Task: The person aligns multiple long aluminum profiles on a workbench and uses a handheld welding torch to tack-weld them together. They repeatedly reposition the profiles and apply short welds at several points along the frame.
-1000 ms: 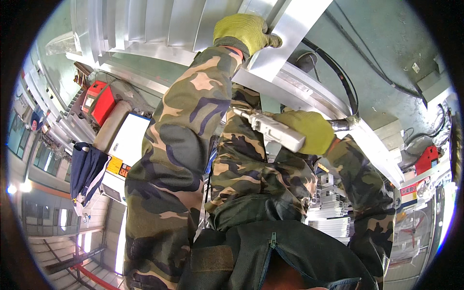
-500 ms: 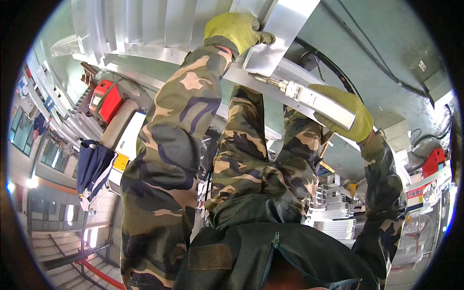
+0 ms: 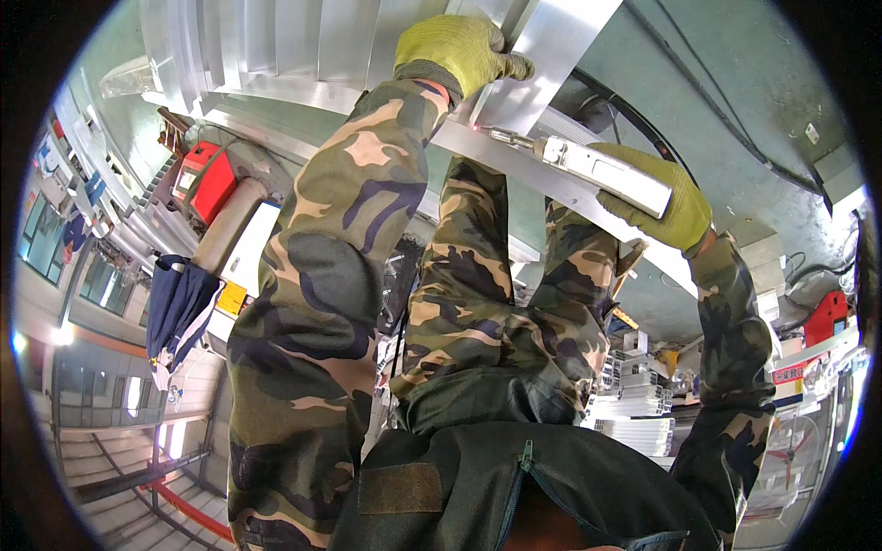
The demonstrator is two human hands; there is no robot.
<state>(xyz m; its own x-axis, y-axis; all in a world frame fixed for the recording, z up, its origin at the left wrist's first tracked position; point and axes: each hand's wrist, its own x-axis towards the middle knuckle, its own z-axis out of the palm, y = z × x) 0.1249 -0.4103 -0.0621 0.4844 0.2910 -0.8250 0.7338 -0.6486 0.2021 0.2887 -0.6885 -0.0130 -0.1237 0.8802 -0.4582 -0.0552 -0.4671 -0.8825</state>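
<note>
- A dark blue jacket (image 3: pixel 179 308) is hung at the far left, and a red machine (image 3: pixel 219 188) is set behind it, well apart from the hands.
- Ribbed metal slats (image 3: pixel 344 46) are spread across the top, just left of the hand.
- The left hand (image 3: pixel 450 55), gloved in yellow-green, is laid over the metal, its thumb stretched to the right; whether anything is pinched cannot be told, since the other fingers are mostly hidden.
- Under that thumb, a flat metal bar (image 3: pixel 565 55) is met at its lower end by a slanting crossbar (image 3: pixel 524 170).
- The handheld tool (image 3: pixel 602 173) is held above the crossbar, its thin tip pointed left toward that meeting place; contact cannot be made out.
- By the right hand (image 3: pixel 691 202), also gloved, the tool's thick end is gripped firmly. It has been raised from over the legs within the last second, so the tip seems to be brought to the joint for use.
- A fan (image 3: pixel 788 453) is seen at the far right.
</note>
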